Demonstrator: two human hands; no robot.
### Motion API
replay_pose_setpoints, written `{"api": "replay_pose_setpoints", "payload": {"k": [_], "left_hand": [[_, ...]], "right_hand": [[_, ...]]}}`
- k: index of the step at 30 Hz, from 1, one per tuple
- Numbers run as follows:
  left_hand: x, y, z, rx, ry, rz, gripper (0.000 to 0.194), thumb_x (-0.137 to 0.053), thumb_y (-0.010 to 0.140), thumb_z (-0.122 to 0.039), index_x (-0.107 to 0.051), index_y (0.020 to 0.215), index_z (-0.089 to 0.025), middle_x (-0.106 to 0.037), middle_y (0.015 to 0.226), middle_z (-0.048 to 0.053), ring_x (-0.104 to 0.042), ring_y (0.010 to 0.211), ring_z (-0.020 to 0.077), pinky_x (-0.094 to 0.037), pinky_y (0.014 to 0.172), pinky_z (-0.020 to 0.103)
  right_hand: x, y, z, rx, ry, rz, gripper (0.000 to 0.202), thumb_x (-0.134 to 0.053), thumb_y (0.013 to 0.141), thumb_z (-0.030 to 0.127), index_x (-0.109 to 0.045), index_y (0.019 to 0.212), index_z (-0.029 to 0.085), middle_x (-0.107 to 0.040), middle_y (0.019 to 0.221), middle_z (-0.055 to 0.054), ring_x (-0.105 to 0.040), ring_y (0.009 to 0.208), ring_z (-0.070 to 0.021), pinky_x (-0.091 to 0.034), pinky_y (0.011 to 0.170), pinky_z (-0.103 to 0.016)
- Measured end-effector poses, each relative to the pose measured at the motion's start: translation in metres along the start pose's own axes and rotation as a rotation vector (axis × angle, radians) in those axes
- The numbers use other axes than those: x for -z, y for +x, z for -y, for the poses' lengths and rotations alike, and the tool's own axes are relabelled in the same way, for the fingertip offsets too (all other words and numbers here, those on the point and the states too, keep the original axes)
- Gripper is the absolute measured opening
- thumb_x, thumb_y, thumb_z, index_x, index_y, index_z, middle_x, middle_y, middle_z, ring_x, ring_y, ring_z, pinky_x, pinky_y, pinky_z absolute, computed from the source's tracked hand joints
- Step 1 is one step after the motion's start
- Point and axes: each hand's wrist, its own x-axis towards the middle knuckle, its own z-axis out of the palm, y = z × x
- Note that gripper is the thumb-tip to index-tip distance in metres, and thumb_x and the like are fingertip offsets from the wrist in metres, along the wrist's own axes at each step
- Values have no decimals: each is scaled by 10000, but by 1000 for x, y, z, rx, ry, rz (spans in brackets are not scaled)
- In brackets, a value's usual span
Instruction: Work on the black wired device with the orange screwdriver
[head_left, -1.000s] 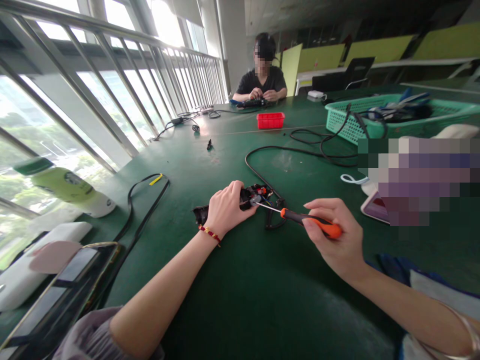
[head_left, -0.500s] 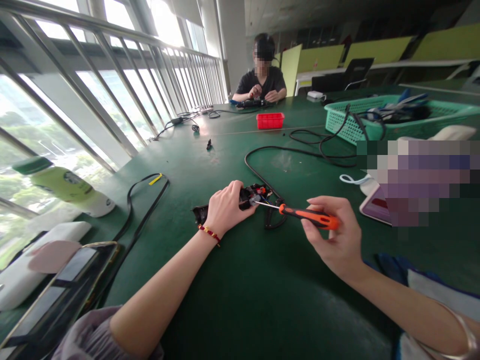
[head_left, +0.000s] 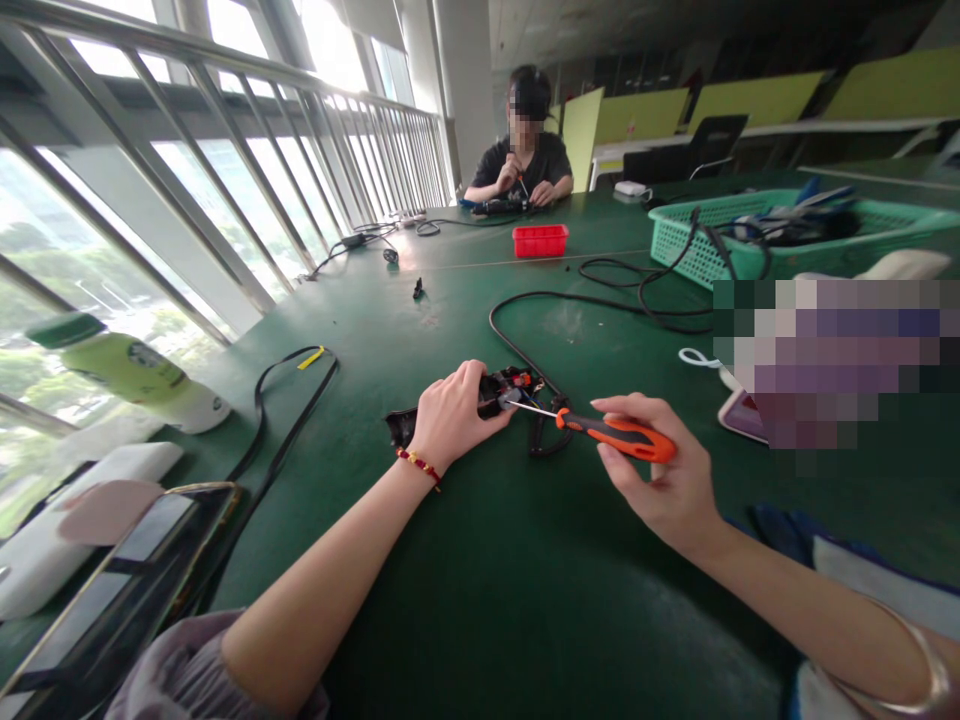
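Note:
My left hand point(head_left: 454, 415) is wrapped round a black power tool body point(head_left: 491, 392) lying on the green table. Its right end is uncovered and shows red and blue wires; my palm and fingers hide the middle. A black cord runs from that end. In my right hand point(head_left: 664, 475) is an orange and black screwdriver point(head_left: 619, 435), its handle held between thumb and fingers. The thin shaft points left, and its tip meets the tool's exposed end beside my left thumb. What exactly the tip touches is too small to make out.
Ahead stand a red tray point(head_left: 540, 241) and a green basket point(head_left: 806, 262) of tools, with black cable point(head_left: 600, 298) between. A bottle point(head_left: 135, 370), a phone point(head_left: 112, 590) and a strap point(head_left: 277, 460) lie left. Gloves point(head_left: 862, 580) lie right. Opposite, a person point(head_left: 521, 150) works.
My right hand and the screwdriver handle have shifted slightly left and turned a little, the tip staying at the tool. My left hand keeps still. The person opposite has raised a hand holding a screwdriver.

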Motion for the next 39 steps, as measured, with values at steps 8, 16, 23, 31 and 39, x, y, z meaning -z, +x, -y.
{"api": "replay_pose_setpoints", "payload": {"k": [8, 16, 23, 31, 39], "left_hand": [[2, 0, 0, -3, 5, 7, 416, -544, 747, -531, -453, 978, -197, -630, 878, 27, -625, 724, 218, -384, 598, 285], [2, 0, 0, 11, 3, 26, 428, -538, 746, -544, -450, 984, -199, -627, 886, 31, -625, 734, 217, -383, 600, 282], [2, 0, -1, 12, 1, 26, 430, -525, 753, -552, -449, 984, -198, -627, 888, 24, -623, 737, 220, -386, 605, 287], [2, 0, -1, 15, 2, 28, 429, -526, 754, -552, -448, 984, -198, -628, 892, 27, -623, 741, 215, -381, 610, 283], [3, 0, -1, 17, -1, 28, 427, -523, 757, -551, -450, 984, -198, -630, 892, 24, -625, 735, 214, -381, 601, 282]], "right_hand": [[3, 1, 4, -118, 3, 79, 169, -479, 812, 154, -632, 752, 194, -624, 611, 28, -498, 451, -87, -383, 445, -221], [2, 2, 0, -201, 58, 7, 172, -478, 832, 171, -636, 765, 176, -483, 518, 55, -427, 429, -73, -336, 433, -212], [1, 3, -2, -248, 94, -1, 182, -468, 834, 167, -638, 768, 171, -481, 525, 53, -423, 441, -71, -329, 439, -209], [1, 3, -2, -261, 116, -16, 199, -466, 836, 167, -638, 736, 172, -461, 493, 58, -393, 415, -65, -299, 419, -210], [1, 3, -3, -280, 140, 5, 186, -477, 846, 191, -647, 770, 180, -499, 523, 48, -420, 443, -76, -324, 437, -219]]}}
